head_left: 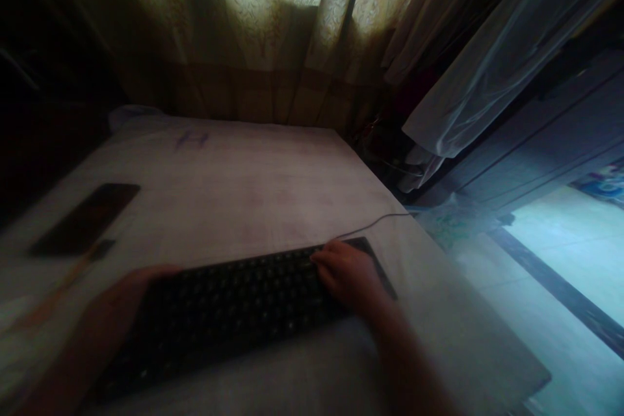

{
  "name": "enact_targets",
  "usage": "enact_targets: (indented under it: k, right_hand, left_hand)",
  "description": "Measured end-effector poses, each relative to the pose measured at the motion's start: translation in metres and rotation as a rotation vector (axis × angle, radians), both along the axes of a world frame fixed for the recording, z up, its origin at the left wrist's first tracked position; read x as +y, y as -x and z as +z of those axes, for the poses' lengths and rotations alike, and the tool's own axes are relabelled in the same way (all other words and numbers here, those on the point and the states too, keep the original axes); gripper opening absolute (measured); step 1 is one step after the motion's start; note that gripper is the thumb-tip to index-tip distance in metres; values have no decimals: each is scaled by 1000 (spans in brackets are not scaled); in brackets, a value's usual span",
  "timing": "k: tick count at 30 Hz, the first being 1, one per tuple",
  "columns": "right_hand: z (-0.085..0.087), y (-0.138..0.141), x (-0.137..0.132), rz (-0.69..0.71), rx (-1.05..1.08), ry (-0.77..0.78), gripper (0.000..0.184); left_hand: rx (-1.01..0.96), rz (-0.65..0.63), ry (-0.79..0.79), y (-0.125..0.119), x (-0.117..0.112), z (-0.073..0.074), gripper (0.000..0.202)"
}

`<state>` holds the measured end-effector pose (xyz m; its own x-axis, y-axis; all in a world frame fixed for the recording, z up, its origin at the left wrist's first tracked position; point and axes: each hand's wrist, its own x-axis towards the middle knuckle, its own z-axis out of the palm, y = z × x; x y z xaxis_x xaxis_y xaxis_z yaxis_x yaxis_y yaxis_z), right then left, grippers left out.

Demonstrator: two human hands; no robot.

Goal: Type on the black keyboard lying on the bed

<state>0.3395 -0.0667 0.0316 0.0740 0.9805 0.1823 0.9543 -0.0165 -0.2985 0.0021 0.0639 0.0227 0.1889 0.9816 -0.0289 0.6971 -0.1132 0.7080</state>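
Note:
A black keyboard (234,302) lies at a slant on the pale covered table, its cable (373,224) running off the right edge. My left hand (124,299) is closed around the keyboard's left end, with the thumb along the far edge. Over the keys toward the right end, my right hand (348,273) has its fingers curled and pressed together near the far edge. Whether something small is pinched in those fingers is hidden. To the left of my left hand is a blurred brush-like thing (68,283) with an orange handle and a dark end.
A dark flat rectangular thing (88,218), like a phone, lies on the table (273,175) at the left. Patterned curtains (253,26) hang behind it. Pale cloth (468,91) hangs at the right, above a tiled floor (570,253). The table's right edge slopes down toward me.

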Motion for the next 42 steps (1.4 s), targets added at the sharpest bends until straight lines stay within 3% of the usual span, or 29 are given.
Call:
enact_targets:
  k: [7, 13, 20, 33, 42]
  right_hand:
    - [4, 9, -1, -35, -106, 48, 17]
    - [11, 11, -3, -50, -112, 135, 16]
    - [18, 11, -5, -40, -55, 201, 17]
    - [16, 6, -9, 12, -21, 197, 17]
    - [20, 5, -12, 42, 27, 210, 18]
  left_hand:
    - [13, -37, -18, -1, 2, 2, 48]
    - [65, -19, -6, -5, 2, 9, 52]
    - [56, -18, 15, -3, 3, 4, 57]
    - [20, -10, 10, -5, 3, 3, 58]
    - [36, 20, 24, -6, -2, 9, 56]
